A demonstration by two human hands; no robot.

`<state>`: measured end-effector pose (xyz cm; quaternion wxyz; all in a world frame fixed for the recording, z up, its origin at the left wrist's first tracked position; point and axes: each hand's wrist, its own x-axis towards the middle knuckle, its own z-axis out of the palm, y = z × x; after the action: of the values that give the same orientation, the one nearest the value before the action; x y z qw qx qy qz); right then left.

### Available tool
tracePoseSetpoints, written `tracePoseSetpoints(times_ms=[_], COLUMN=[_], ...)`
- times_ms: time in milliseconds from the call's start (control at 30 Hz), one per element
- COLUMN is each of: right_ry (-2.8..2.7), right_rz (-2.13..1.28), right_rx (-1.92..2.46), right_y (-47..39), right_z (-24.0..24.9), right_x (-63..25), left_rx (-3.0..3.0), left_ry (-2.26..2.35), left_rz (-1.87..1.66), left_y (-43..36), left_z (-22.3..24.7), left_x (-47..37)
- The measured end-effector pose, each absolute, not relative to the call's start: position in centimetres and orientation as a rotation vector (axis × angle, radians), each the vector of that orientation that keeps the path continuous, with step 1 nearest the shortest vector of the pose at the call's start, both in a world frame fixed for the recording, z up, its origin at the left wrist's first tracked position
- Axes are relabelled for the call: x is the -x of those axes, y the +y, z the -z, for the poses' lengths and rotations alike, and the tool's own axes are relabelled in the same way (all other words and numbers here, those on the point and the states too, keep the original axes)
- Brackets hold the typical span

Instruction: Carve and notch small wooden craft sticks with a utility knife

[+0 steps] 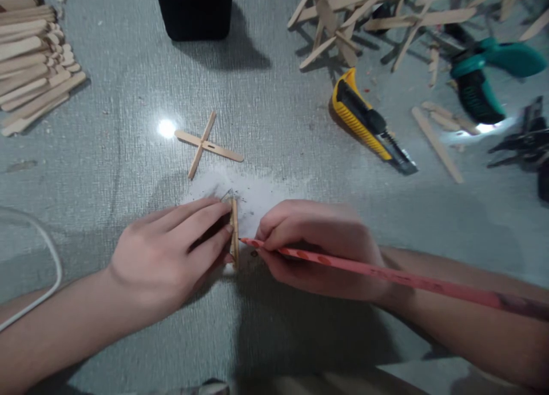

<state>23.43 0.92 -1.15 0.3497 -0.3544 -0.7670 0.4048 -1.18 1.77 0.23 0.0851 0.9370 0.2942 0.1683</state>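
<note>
My left hand [171,249] presses its fingertips along the left side of a short upright wooden stick piece [235,235] on the grey table. In my right hand [317,246] is a long red pencil [343,262], pinched near its point. The dark pencil tip meets or nearly meets the right side of the wooden piece. Two sticks joined as a cross [202,144] lie just beyond my left hand. Part of the wooden piece is hidden by my left fingers.
A yellow cutter [364,118] lies at the upper right, near teal-handled pliers [480,75] and crossed sticks [334,23]. Stacked sticks [34,69] fill the upper left. A black container [195,9] stands at the top. A white cable [54,252] crosses my left forearm.
</note>
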Motion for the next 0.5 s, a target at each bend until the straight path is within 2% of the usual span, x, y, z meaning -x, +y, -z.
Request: tracePoseSetpoints(times_ms=[500], right_ry=[-2.005], right_rz=[-1.082], right_rx=[0.923], right_y=[0.84], right_z=[1.71], right_x=[-23.85], left_rx=[-2.792], left_ry=[0.867], left_rz=[-0.53], left_y=[1.92], left_z=[-0.2], left_x=[1.11])
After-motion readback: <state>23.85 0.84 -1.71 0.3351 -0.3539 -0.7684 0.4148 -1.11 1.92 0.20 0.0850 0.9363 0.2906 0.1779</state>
